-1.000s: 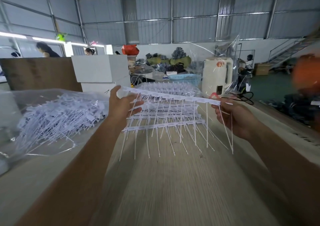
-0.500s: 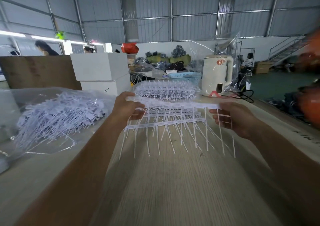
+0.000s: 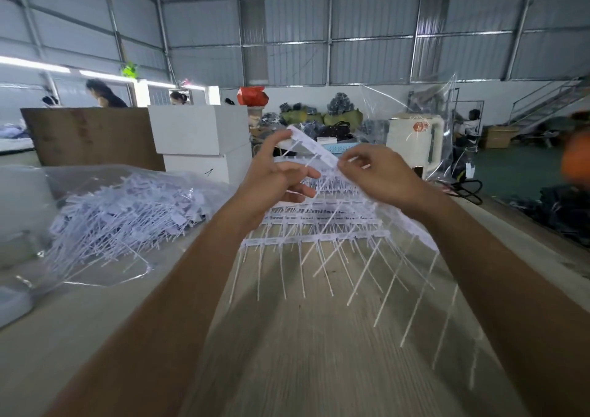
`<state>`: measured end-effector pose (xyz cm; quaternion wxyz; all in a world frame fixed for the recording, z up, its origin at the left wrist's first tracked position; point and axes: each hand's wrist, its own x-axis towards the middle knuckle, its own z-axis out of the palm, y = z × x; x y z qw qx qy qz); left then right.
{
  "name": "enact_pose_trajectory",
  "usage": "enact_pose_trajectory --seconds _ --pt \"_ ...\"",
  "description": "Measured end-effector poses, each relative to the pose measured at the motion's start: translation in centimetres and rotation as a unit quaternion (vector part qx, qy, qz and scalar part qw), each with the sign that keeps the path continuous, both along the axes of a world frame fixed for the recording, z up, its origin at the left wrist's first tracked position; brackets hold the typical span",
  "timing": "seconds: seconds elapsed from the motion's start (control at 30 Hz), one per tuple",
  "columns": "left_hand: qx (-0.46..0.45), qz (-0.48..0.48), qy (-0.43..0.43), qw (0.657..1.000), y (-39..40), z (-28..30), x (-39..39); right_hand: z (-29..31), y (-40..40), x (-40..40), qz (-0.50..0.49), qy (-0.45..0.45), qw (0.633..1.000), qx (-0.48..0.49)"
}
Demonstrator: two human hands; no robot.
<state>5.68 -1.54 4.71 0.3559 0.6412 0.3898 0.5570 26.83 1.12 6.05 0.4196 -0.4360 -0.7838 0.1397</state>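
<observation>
Stretching under everything, the wooden tabletop [image 3: 303,362] carries the stack of white strips [image 3: 319,225]. Left of this stack lies a clear bag [image 3: 127,212] full of loose ties. Above the stack one tie strip [image 3: 319,152] is held tilted in the air, its tails hanging down. The left hand [image 3: 274,180] grips its far end, and the right hand [image 3: 376,177] pinches its edge just beside.

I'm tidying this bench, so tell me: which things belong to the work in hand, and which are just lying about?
In use: left hand and right hand gripping the held strip of ties; stacked strips beneath; bag of loose ties.
Lying about: kettle; white boxes; brown board.
</observation>
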Motion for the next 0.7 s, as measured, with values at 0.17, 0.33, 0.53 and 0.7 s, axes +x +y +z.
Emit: enact_pose_trajectory --seconds 0.17,0.33,0.53,0.7 --pt "-0.076 0.003 0.082 0.994 0.4 -1.1 0.4 -2.4 2.7 -4.8 0.023 0.118 0.993 -0.017" --pt "-0.180 0.113 0.146 0.966 1.7 -3.5 -1.1 -11.9 4.4 -6.4 0.032 0.135 0.983 -0.120" --pt "-0.036 0.404 0.364 0.839 3.0 -5.3 -5.1 -12.4 3.9 -7.3 0.096 0.073 0.988 -0.100" --pt "-0.058 0.246 0.297 0.921 3.6 -6.3 -4.2 -12.4 3.8 -6.7 0.139 0.108 0.978 -0.111"
